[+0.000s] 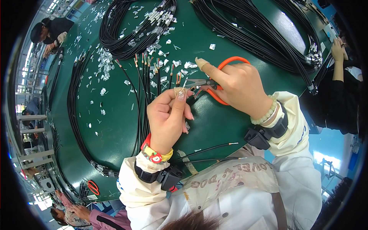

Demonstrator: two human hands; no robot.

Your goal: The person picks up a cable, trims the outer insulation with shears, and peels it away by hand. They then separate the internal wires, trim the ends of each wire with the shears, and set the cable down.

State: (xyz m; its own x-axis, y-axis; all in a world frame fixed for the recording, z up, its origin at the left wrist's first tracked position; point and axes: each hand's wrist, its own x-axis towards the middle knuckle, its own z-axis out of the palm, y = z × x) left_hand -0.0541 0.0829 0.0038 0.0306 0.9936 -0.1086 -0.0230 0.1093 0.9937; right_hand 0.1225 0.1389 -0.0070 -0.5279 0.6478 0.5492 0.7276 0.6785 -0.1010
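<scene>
Scissors with orange handles [210,82] are gripped in my right hand [243,86], its thumb and fingers in the loops. Their blades point left and reach the fingertips of my left hand [165,117]. My left thumb and forefinger are closed in a pinch on a cable end, whose pale strand [185,82] sticks up beside the blade tips. Most of that cable is hidden by my hand. Tan tape wraps a fingertip on each hand. Just beyond my left hand lie several black cables [147,82] with stripped ends and coloured inner wires.
Coiled bundles of black cable [115,42] and more cable [264,42] lie on the far side of the green table [214,126]. Foil scraps [105,61] are scattered about. Another orange-handled pair of scissors [93,187] lies at the near left. Other people sit around the table.
</scene>
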